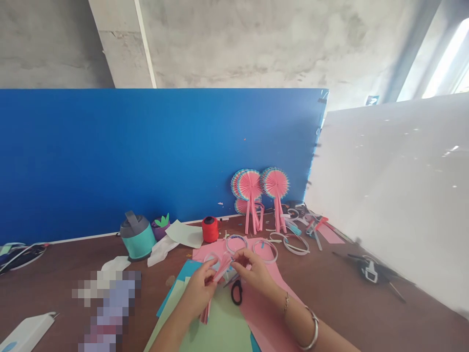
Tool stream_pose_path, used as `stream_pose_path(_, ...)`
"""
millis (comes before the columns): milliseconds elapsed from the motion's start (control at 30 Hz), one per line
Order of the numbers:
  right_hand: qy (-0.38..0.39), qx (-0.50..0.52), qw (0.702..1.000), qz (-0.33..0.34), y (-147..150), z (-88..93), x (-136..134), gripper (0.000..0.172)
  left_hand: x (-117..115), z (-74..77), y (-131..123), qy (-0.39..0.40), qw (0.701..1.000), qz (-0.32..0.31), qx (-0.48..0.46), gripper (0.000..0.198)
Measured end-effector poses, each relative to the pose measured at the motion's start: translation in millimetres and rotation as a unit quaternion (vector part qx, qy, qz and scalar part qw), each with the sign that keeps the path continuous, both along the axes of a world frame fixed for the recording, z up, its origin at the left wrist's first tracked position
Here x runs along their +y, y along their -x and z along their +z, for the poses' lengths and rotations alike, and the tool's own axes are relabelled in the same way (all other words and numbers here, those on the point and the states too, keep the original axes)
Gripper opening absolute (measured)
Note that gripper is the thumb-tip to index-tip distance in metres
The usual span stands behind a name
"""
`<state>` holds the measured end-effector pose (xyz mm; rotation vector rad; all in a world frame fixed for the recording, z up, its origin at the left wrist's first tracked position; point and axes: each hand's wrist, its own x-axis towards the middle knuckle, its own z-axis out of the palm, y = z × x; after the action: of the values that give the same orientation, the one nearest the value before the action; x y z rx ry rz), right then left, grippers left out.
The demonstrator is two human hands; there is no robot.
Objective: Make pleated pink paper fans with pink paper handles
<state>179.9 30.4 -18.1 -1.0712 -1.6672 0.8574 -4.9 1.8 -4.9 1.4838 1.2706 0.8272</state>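
At six o'clock in the view, the left hand [202,285] grips the pink pleated paper [223,266] and the right hand [254,272] pinches its upper end. If either hold slackens, it may spring open; the black-handled scissors [241,293] (close by, towards four o'clock) could snag it.

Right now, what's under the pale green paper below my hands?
A blue sheet shows along the left edge of the pale green paper; whatever else lies beneath is covered from view.

No readable text, labels or numbers; small wall sign [372,100] illegible.
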Motion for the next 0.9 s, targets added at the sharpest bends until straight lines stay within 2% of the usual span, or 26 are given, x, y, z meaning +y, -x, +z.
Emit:
stream_pose_path(133, -0.005, 0.003, 1.000, -0.009, 2.7, 1.4, -1.6, 0.011, -3.7, -2.2, -0.7, -0.037, 0.997, -0.047, -0.043, 0.036)
stream_pose_path(233, -0.016, 0.018, 1.000, -0.013, 5.1, 4.9, -5.1, 0.010, -8.0, 1.6, -1.5, -0.033, 0.997, -0.057, -0.047, 0.048)
stream_pose_path(300, -0.034, 0.025, 0.999, -0.013, 6.5, 7.9, -8.2, 0.011, -10.8, 8.2, -4.0, -0.014, 0.997, -0.048, -0.062, 0.060)
stream_pose_path(467, -0.086, -0.005, 0.996, 0.019, 10.1, 11.7, -14.5, 0.013, -14.6, 20.2, -16.4, 0.065, 0.993, 0.029, -0.096, 0.067)
stream_pose_path(533, -0.106, -0.017, 0.994, 0.022, 11.4, 10.9, -15.5, 0.012, -14.9, 18.7, -20.7, 0.088, 0.988, 0.053, -0.118, 0.067)
stream_pose_path(667, -0.135, -0.040, 0.990, 0.019, 12.9, 9.2, -16.6, 0.014, -14.1, 11.0, -24.2, 0.120, 0.980, 0.059, -0.151, 0.065)
stream_pose_path(900, -0.189, -0.063, 0.980, 0.006, 14.5, 3.8, -18.4, 0.016, -11.7, 6.8, -27.0, 0.081, 0.988, 0.047, -0.126, 0.061)
